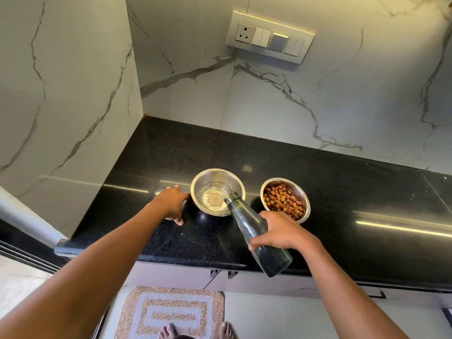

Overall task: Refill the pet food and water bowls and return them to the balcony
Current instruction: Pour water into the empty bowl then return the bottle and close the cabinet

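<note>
Black bench (342, 192); right hand (281, 232) grips tilted bottle (254, 231) pouring into water bowl (217, 192), left hand (172, 203) open, steadying it; overtilting risks spills

Two steel bowls stand side by side, apart, on the black bench (342, 192). The water bowl (217, 192) is on the left; the food bowl (285, 200), holding brown kibble (283, 200), is on the right. The right hand (281, 232) grips a dark glass bottle (256, 231), tilted with its mouth over the water bowl's rim; water streams into the bowl. The left hand (172, 204) rests on the bench with its fingers (179, 220) spread, touching the water bowl's left side. A patterned mat (171, 311) lies on the floor below.
</note>
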`<state>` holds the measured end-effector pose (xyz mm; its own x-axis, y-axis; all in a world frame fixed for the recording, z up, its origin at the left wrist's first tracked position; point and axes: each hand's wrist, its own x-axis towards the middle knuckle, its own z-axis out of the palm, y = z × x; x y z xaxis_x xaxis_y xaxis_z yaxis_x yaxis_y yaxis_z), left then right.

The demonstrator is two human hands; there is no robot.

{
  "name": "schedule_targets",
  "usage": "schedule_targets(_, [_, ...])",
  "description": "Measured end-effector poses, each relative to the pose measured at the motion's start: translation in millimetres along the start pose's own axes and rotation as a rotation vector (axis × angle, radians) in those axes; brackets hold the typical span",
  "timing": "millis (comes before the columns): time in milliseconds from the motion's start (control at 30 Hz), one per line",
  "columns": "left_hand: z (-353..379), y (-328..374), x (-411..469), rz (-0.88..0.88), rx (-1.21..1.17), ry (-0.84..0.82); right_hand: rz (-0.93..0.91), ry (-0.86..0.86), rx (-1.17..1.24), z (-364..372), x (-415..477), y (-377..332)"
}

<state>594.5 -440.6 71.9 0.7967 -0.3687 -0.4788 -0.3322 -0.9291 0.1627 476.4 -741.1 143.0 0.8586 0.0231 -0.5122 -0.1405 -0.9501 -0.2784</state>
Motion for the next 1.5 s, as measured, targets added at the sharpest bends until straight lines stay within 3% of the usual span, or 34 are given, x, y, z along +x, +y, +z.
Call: schedule_targets(1500, [7.2, -3.3, 7.1, -0.010, 0.028, 0.015, 0.039, -0.088, 0.046, -6.0, -1.8, -1.1])
